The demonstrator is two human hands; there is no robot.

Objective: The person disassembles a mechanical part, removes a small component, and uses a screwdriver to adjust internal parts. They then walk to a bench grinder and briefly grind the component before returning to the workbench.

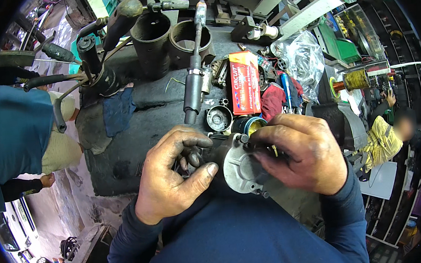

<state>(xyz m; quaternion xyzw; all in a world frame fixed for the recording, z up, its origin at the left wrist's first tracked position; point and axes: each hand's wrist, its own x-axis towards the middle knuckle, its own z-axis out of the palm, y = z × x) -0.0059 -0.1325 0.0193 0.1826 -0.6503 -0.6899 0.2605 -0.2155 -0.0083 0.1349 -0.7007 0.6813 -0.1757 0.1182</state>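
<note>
Between the two hands stands a grey cast-metal end cover (235,168) with bolts at its rim; the right hand (305,152) has its thumb and fingers bunched narrowly at the cover's near side, though whether they grip it cannot be told. The left hand (170,174), just left of the cover, is half curled with thumb and forefinger apart, and whether its hidden fingers hold anything is unclear. Beyond the right fingertips lie a tin of yellow paste (239,125) and a red cardboard box (244,88), while a dark straight power tool (194,88) lies beyond the left.
</note>
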